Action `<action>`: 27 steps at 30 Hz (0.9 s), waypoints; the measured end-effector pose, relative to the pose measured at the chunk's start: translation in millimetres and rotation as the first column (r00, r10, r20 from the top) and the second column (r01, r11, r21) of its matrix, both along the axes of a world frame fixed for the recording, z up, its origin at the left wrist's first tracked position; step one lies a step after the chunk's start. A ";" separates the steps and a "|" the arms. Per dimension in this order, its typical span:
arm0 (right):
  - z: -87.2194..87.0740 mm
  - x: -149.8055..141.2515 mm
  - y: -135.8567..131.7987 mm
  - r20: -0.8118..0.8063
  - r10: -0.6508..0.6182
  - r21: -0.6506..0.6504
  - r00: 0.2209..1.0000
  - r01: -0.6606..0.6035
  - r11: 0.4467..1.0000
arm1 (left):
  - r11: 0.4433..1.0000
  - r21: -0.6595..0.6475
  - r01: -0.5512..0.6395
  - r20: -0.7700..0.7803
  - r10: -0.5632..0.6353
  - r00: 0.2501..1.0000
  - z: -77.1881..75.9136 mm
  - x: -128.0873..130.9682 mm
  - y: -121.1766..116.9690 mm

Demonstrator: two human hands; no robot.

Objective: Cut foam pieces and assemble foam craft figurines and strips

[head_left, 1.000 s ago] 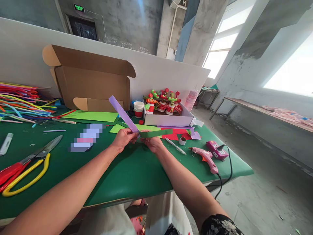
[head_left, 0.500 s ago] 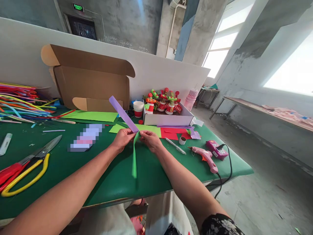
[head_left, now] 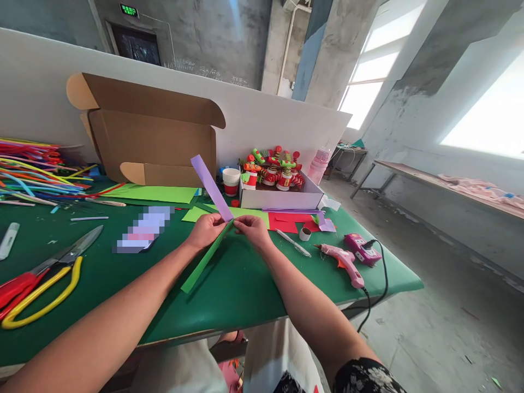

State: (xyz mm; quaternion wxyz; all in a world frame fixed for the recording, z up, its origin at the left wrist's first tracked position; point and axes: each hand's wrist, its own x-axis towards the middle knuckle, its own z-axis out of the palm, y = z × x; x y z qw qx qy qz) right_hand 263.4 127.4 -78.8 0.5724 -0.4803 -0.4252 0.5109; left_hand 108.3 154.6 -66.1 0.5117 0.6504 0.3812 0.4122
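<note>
My left hand (head_left: 205,229) and my right hand (head_left: 252,229) meet over the green table (head_left: 229,289), pinching the joined ends of two paper strips. A purple strip (head_left: 210,186) rises up and to the left from the pinch. A green strip (head_left: 203,260) runs down and to the left from it, towards me, along my left forearm. Both hands are closed on the joint between the strips.
An open cardboard box (head_left: 147,134) stands at the back. A white box of finished paper figures (head_left: 280,188) is right of it. Pink glue gun (head_left: 341,261) lies at right, scissors (head_left: 45,273) and pipe cleaners (head_left: 33,169) at left. Green and red paper sheets (head_left: 282,222) lie behind my hands.
The green strip, which pointed right a second ago, has swung down and round to point lower left. The purple strip has tilted slightly more upright. My hands stayed in place.
</note>
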 end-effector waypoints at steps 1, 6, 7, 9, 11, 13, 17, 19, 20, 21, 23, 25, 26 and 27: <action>1.1 0.7 -0.5 -0.023 0.009 0.002 1.000 -0.009 1.000 | 1.000 -0.019 0.015 0.022 -0.014 1.000 0.8 -0.6 0.0; 4.6 3.1 -3.3 -0.276 0.047 -0.018 0.960 -0.054 0.998 | 0.998 -0.062 -0.011 0.251 0.026 0.968 6.7 -1.6 -5.2; 4.6 3.0 -3.4 -0.309 0.047 -0.023 0.950 -0.058 0.998 | 0.999 -0.046 -0.027 0.255 0.038 0.966 7.8 -1.4 -6.8; 4.0 2.2 -3.2 -0.351 0.044 -0.028 0.935 -0.057 0.998 | 1.000 -0.029 -0.010 0.215 0.016 0.977 9.2 -1.0 -9.2; 3.0 0.8 -2.8 -0.362 0.045 -0.029 0.931 -0.059 0.998 | 0.999 -0.039 0.029 0.177 -0.021 0.984 9.1 -0.6 -10.2; 2.1 -0.9 -2.6 -0.358 0.047 -0.032 0.933 -0.062 0.998 | 0.999 -0.039 0.037 0.167 -0.030 0.985 7.3 -0.8 -9.2; 1.5 -3.2 -2.9 -0.367 0.044 -0.046 0.929 -0.065 0.997 | 0.999 -0.013 -0.039 0.124 0.041 0.992 1.8 -2.1 -4.1; 1.6 -3.7 -3.0 -0.373 0.040 -0.047 0.927 -0.062 0.997 | 0.996 -0.021 -0.085 0.095 0.087 0.992 0.6 -2.2 -2.4; 1.6 -3.7 -3.0 -0.372 0.038 -0.044 0.927 -0.059 0.997 | 0.995 -0.028 -0.099 0.093 0.101 0.990 0.7 -2.0 -2.1; 1.6 -3.8 -3.0 -0.369 0.037 -0.038 0.929 -0.055 0.998 | 0.994 -0.036 -0.105 0.102 0.108 0.989 1.1 -1.6 -2.1; 1.7 -3.8 -2.8 -0.360 0.034 -0.024 0.932 -0.046 0.999 | 0.993 -0.048 -0.106 0.136 0.112 0.984 2.6 -0.4 -3.0; 1.9 -4.0 -2.7 -0.355 0.029 -0.006 0.934 -0.034 0.999 | 0.993 -0.062 -0.105 0.167 0.114 0.979 4.0 0.5 -4.1; 2.0 -4.0 -2.7 -0.352 0.028 0.003 0.935 -0.029 1.000 | 0.991 -0.080 -0.107 0.172 0.119 0.978 4.2 0.7 -4.5; 2.2 -4.2 -2.7 -0.348 0.024 0.013 0.937 -0.021 1.000 | 0.988 -0.109 -0.112 0.173 0.130 0.976 4.1 0.7 -4.6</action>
